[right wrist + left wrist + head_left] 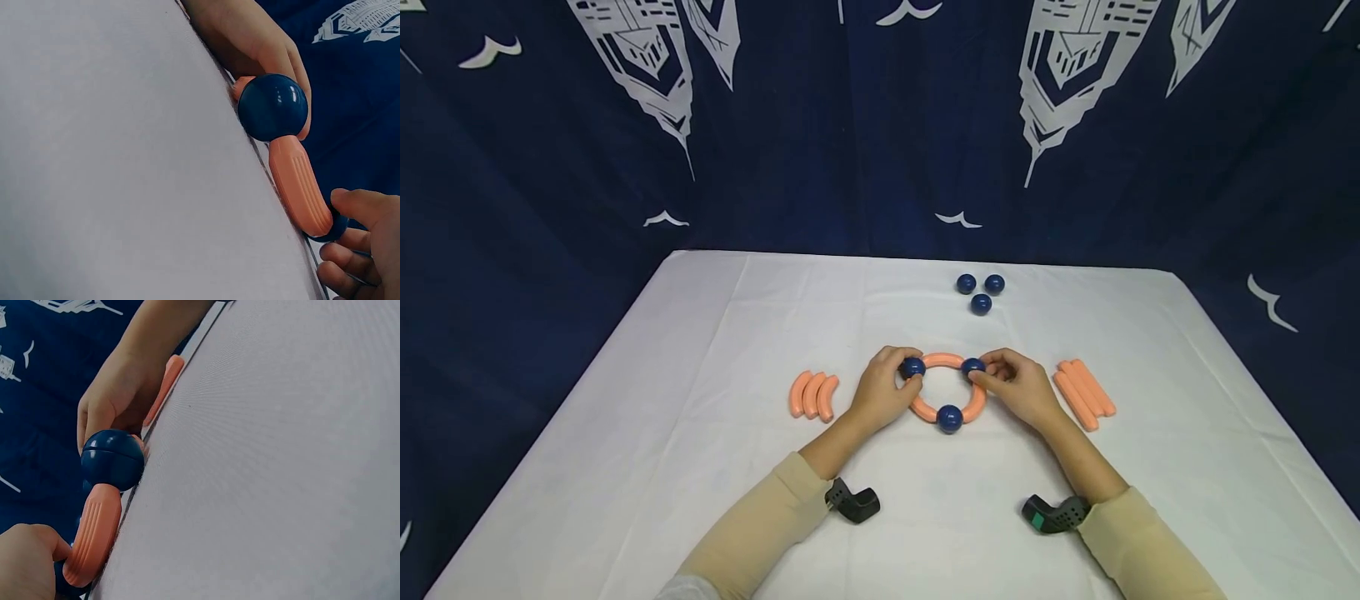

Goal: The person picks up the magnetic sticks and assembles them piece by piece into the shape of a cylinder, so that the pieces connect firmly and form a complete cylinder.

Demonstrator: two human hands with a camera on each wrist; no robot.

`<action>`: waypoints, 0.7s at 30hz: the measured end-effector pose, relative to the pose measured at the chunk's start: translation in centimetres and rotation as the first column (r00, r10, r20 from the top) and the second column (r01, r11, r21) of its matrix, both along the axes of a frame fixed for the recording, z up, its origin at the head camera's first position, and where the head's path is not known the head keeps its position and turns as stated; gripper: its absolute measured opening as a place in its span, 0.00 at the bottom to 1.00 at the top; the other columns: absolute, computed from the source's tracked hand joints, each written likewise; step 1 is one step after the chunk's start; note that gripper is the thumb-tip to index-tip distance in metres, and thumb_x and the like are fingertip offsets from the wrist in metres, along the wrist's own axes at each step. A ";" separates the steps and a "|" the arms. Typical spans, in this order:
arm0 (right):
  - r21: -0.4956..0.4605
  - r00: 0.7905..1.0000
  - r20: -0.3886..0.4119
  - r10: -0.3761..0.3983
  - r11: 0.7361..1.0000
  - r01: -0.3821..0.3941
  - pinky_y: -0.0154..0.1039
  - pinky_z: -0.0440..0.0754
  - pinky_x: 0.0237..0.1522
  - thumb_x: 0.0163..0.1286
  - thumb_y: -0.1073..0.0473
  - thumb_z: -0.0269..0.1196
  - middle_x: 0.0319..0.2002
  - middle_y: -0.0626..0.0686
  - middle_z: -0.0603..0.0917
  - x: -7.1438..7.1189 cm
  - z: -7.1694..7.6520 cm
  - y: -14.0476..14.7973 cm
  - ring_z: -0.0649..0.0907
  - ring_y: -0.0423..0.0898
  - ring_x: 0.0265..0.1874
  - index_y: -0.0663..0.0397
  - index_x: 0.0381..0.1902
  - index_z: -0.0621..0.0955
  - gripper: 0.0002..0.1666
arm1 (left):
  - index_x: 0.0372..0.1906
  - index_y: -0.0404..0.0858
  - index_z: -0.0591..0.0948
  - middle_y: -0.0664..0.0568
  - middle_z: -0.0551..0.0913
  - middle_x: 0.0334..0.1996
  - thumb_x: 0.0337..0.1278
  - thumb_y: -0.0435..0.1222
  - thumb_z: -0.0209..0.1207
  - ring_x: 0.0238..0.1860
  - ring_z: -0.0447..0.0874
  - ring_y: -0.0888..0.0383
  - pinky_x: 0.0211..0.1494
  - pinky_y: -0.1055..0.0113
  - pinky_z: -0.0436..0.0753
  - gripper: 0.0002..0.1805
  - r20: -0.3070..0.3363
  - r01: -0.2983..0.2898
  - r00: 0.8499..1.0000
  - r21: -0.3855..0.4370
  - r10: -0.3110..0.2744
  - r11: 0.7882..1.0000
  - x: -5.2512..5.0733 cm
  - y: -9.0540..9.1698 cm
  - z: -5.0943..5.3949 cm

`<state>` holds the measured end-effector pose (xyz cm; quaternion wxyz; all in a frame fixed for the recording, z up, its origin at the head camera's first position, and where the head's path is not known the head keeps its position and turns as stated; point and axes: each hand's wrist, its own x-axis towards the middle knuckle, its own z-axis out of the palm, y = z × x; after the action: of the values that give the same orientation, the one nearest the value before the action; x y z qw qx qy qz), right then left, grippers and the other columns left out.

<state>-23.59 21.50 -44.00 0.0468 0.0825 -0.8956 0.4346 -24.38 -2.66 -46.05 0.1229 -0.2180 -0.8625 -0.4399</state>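
On the table lies a ring made of three curved orange rods (pixel 943 360) joined by three dark blue balls. My left hand (pixel 880 390) pinches the ring's far left ball (pixel 912 367) between thumb and fingers. The far right ball (pixel 972 365) is held by the thumb and fingers of my right hand (pixel 1021 387). Nearest to me, the front ball (pixel 950 419) is untouched. In the left wrist view, that blue ball (pixel 112 460) joins a ribbed curved rod (pixel 94 534); the right wrist view shows another ribbed rod (pixel 300 187) running to the right hand's ball.
Several short curved orange rods (pixel 811 395) lie left of the ring. Straight orange rods (pixel 1084 395) lie side by side at the right. Three loose blue balls (pixel 981 304) sit farther back on the white-covered table (pixel 700 467). A dark blue patterned curtain (pixel 850 150) hangs behind.
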 end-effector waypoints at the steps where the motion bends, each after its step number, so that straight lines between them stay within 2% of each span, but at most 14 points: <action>1: 0.012 1.000 0.003 -0.001 1.000 0.001 0.34 0.72 0.33 0.66 0.50 0.66 0.33 0.52 0.80 0.1 0.1 0.1 0.76 0.47 0.32 0.60 0.46 0.81 0.20 | 0.54 0.37 0.80 0.45 0.79 0.49 0.55 0.34 0.61 0.52 0.78 0.51 0.56 0.59 0.76 0.19 0.002 -0.001 1.000 0.002 0.001 1.000 0.0 0.0 0.0; 5: 0.032 1.000 0.005 -0.009 0.999 0.009 0.33 0.75 0.31 0.69 0.49 0.63 0.33 0.52 0.82 0.4 0.5 1.0 0.78 0.46 0.32 0.60 0.47 0.82 0.20 | 0.53 0.37 0.80 0.45 0.79 0.48 0.55 0.34 0.61 0.51 0.78 0.51 0.56 0.59 0.76 0.19 0.008 -0.002 1.000 -0.002 0.002 1.000 0.0 0.1 -0.1; 9: 0.013 1.000 -0.012 -0.028 1.000 0.028 0.31 0.77 0.28 0.71 0.49 0.62 0.34 0.55 0.85 0.8 1.2 2.4 0.82 0.46 0.30 0.61 0.46 0.82 0.19 | 0.53 0.37 0.80 0.45 0.79 0.47 0.55 0.34 0.61 0.50 0.78 0.51 0.56 0.59 0.76 0.19 0.013 0.000 1.000 -0.006 0.000 1.000 0.0 0.1 -0.2; 14: 0.000 0.993 -0.070 -0.099 0.995 0.099 0.28 0.75 0.27 0.71 0.51 0.62 0.34 0.57 0.84 1.4 2.2 4.1 0.79 0.40 0.28 0.63 0.44 0.83 0.18 | 0.54 0.37 0.80 0.45 0.79 0.47 0.55 0.34 0.61 0.50 0.78 0.52 0.55 0.59 0.76 0.19 0.015 -0.004 1.000 -0.003 0.004 1.000 -0.1 0.2 -0.1; 19: 0.000 0.979 -0.116 -0.166 0.986 0.167 0.27 0.74 0.28 0.72 0.52 0.60 0.33 0.56 0.83 2.0 2.5 5.8 0.77 0.36 0.27 0.64 0.42 0.83 0.18 | 0.54 0.38 0.80 0.45 0.79 0.47 0.55 0.34 0.61 0.49 0.78 0.52 0.55 0.59 0.76 0.19 0.027 -0.006 1.000 -0.003 0.006 1.000 -0.1 0.1 0.0; 21: 0.015 0.968 -0.147 -0.203 0.978 0.207 0.27 0.73 0.30 0.72 0.52 0.60 0.33 0.56 0.83 2.1 2.4 6.5 0.76 0.35 0.28 0.64 0.42 0.83 0.17 | 0.53 0.38 0.80 0.46 0.79 0.47 0.55 0.34 0.61 0.49 0.78 0.52 0.55 0.59 0.76 0.19 0.027 -0.009 1.000 0.000 0.009 1.000 0.0 0.1 0.0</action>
<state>-21.49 28.00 -41.58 0.1550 0.0216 -0.8999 0.4070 -24.43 -2.59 -46.00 0.1131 -0.2082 -0.8651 -0.4422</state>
